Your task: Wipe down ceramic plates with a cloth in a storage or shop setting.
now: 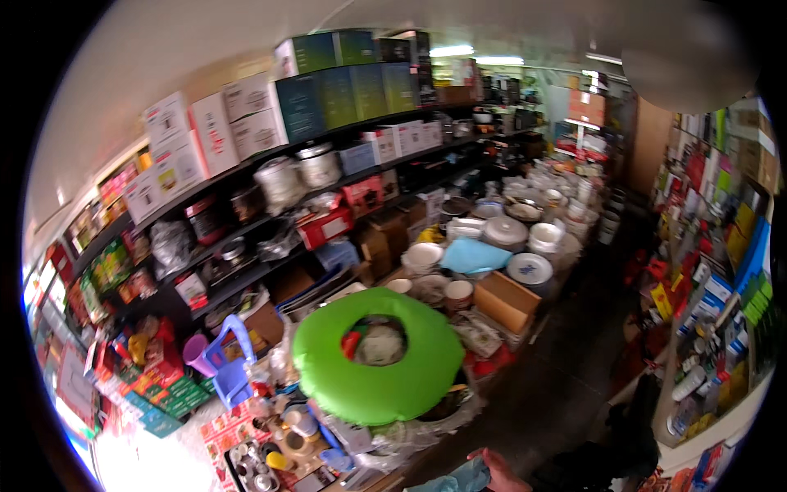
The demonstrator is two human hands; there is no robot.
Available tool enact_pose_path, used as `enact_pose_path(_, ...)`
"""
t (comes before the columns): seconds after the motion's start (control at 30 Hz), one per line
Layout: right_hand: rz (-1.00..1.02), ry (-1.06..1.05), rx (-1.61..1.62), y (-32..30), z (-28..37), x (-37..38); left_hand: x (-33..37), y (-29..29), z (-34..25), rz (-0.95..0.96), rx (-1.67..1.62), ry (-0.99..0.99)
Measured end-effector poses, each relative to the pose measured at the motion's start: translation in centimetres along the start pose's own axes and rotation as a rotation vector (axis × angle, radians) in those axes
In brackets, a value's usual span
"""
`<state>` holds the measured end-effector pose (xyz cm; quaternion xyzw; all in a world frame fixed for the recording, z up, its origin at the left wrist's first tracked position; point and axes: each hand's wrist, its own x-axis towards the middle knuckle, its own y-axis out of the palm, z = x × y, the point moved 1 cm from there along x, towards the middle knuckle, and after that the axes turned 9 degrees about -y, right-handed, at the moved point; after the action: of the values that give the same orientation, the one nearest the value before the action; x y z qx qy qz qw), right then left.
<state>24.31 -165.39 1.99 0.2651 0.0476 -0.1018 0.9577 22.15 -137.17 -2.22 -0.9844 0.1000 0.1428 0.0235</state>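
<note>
At the lower edge, my right hand [498,473] is partly in view, its fingers closed on the rim of a light blue cloth-like piece [451,478]. Most of that piece is cut off by the picture's edge, so whether it is cloth or thin plastic is unclear. My left hand is out of sight. Ahead of the hand, a bright green inflatable ring [328,361] lies on top of a stand of goods wrapped in clear plastic [393,451].
Stacked dishes and pots [505,233] cover a long table beyond the ring, with an open cardboard box [506,302] at its near end. Boxed goods fill the left shelves [385,184]. A dark aisle floor [566,361] runs between table and right-hand shelves [705,328]. A blue plastic chair [234,380] stands left.
</note>
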Motion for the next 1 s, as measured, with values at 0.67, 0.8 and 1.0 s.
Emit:
enact_pose_path(0.67,-0.381,-0.144,-0.08,-21.8,5.1,-8.3,13.2,31.5,-8.9,0.953,-0.331,-0.493)
enact_pose_path(0.8,-0.806,-0.298,0.139,-25.1,6.7,-8.4,16.2,36.5,-11.3,0.735,-0.353,-0.656)
enact_pose_path(1.0,-0.82,-0.448,0.039,-30.8,12.8,-3.9,23.7,42.9,-14.4,0.894,-0.25,-0.496)
